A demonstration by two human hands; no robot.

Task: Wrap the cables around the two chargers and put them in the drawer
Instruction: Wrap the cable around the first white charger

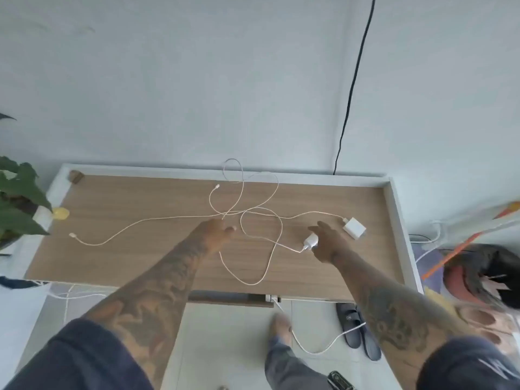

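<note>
Nothing is wrapped yet: the small white plug charger (310,240) and the flat white square charger (354,227) lie on the wooden desk (140,260), their thin white cables (253,215) sprawled and crossing. The right hand (327,243), fingers spread, seems to touch the small one; the left hand (216,230) hovers relaxed. No drawer shows.

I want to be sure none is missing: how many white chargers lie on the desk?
2. One charger lies right beside the right hand; the other charger lies farther right, near the desk's right rim. Both cables are still unwound.
</note>
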